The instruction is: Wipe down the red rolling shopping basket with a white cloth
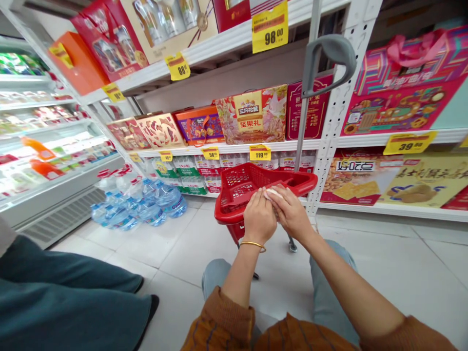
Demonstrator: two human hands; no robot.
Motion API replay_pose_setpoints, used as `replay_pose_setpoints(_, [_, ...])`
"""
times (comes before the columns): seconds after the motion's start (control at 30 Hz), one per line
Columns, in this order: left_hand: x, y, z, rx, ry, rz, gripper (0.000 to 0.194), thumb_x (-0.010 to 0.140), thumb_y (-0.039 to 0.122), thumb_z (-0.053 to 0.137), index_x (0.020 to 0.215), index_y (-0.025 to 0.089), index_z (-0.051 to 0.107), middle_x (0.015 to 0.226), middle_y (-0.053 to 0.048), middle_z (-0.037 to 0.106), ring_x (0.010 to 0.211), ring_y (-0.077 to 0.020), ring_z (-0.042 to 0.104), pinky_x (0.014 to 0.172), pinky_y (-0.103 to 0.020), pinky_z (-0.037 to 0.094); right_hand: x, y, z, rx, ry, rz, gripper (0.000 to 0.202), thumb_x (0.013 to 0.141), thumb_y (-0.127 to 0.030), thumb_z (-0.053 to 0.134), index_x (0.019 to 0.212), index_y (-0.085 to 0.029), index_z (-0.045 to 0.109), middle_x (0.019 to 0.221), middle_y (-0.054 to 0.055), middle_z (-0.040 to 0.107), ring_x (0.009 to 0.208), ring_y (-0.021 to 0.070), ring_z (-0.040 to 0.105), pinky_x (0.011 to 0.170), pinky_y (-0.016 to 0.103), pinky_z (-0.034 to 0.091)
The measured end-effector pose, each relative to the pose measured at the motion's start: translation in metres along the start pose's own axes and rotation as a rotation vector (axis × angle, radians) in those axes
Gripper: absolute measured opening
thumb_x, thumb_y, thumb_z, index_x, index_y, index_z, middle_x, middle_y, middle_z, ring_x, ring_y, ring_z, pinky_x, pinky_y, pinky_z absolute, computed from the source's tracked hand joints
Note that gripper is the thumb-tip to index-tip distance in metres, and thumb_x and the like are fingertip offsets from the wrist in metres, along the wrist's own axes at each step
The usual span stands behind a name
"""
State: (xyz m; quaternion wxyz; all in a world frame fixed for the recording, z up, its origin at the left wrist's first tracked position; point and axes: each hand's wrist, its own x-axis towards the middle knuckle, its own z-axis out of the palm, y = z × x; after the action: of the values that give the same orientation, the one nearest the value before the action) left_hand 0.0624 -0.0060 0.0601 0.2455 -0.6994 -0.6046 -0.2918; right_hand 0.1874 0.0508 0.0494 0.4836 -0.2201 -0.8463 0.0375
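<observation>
1. Head view: a red basket [228, 216] on a wheeled frame stood on the tiled floor [409, 273], open-topped, its perforated inner wall showing; the hands hid part of its inside.
2. A white wad [272, 193], perhaps cloth or tissue, was between the hands over the basket's near edge, right of its near left corner.
3. The right hand [291, 208] had its grip closed on the wad; the left hand [260, 215] pressed against it with bent fingers, though I could not tell whether its grip held the wad too.
4. Behind the basket, gift boxes [252, 114] lined the shelf [234, 148] edge, with packs of bottles [192, 176] below, partly blocked by the basket.
5. A metal pole with a grey handle [309, 68] crossed in front of a dark red box [319, 117].
6. Water jugs [161, 200] stood on the floor to the left; a co-worker's teal trousers [62, 307] filled the near left corner.
7. The basket's long axis ran left to right, its right end angled away; the wad's was too hidden to tell.
</observation>
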Motion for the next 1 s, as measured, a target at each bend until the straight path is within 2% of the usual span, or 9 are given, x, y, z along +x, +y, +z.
replay_pose_setpoints(0.13, [-0.003, -0.003, -0.004, -0.012, 0.005, 0.015, 0.039, 0.091, 0.018, 0.041, 0.125, 0.006, 0.058, 0.131, -0.018, 0.061, 0.126, -0.0268, 0.054, 0.107, -0.044, 0.045, -0.006, 0.007, 0.013, -0.050, 0.097, -0.015, 0.035, 0.097, -0.028, 0.042, 0.129, -0.028, 0.056, 0.125, 0.008, 0.063, 0.120, 0.0225, 0.055, 0.109, 0.050, 0.038])
replay_pose_setpoints(0.3, [-0.004, -0.007, -0.006, -0.011, 0.000, 0.030, 0.037, 0.094, 0.021, 0.041, 0.124, 0.007, 0.058, 0.131, -0.017, 0.061, 0.126, -0.0262, 0.055, 0.108, -0.042, 0.044, -0.013, 0.016, 0.017, -0.104, 0.071, 0.009, 0.029, 0.097, -0.029, 0.042, 0.121, -0.029, 0.059, 0.123, 0.005, 0.063, 0.120, 0.0215, 0.054, 0.113, 0.050, 0.032])
replay_pose_setpoints(0.53, [-0.002, -0.004, -0.007, -0.002, 0.019, 0.027, 0.037, 0.095, 0.024, 0.042, 0.123, 0.007, 0.060, 0.130, -0.016, 0.062, 0.124, -0.0260, 0.057, 0.105, -0.042, 0.046, -0.019, 0.026, 0.012, -0.124, 0.118, -0.042, 0.028, 0.096, -0.026, 0.046, 0.122, -0.028, 0.057, 0.125, 0.006, 0.061, 0.125, 0.0224, 0.050, 0.111, 0.051, 0.033])
replay_pose_setpoints(0.77, [-0.002, -0.003, -0.006, -0.011, 0.015, 0.011, 0.036, 0.094, 0.024, 0.044, 0.122, 0.009, 0.061, 0.128, -0.016, 0.063, 0.123, -0.0257, 0.057, 0.106, -0.042, 0.046, -0.024, 0.049, -0.003, -0.090, 0.222, 0.102, 0.033, 0.095, -0.023, 0.043, 0.125, -0.028, 0.056, 0.123, 0.009, 0.060, 0.123, 0.0252, 0.051, 0.103, 0.052, 0.044])
replay_pose_setpoints(0.87, [-0.001, -0.002, -0.006, -0.021, 0.007, -0.018, 0.036, 0.094, 0.024, 0.046, 0.123, 0.009, 0.061, 0.129, -0.016, 0.063, 0.125, -0.0261, 0.056, 0.106, -0.043, 0.045, -0.020, 0.042, -0.008, -0.058, 0.227, 0.129, 0.035, 0.096, -0.024, 0.041, 0.127, -0.026, 0.056, 0.124, 0.010, 0.059, 0.122, 0.0255, 0.052, 0.103, 0.049, 0.044])
replay_pose_setpoints(1.0, [-0.002, 0.000, -0.005, -0.014, 0.014, -0.014, 0.037, 0.094, 0.023, 0.043, 0.125, 0.011, 0.060, 0.130, -0.015, 0.062, 0.124, -0.0263, 0.056, 0.105, -0.044, 0.046, -0.010, 0.012, -0.006, -0.020, 0.207, 0.100, 0.037, 0.096, -0.023, 0.042, 0.132, -0.027, 0.052, 0.124, 0.010, 0.060, 0.116, 0.0236, 0.055, 0.103, 0.047, 0.043])
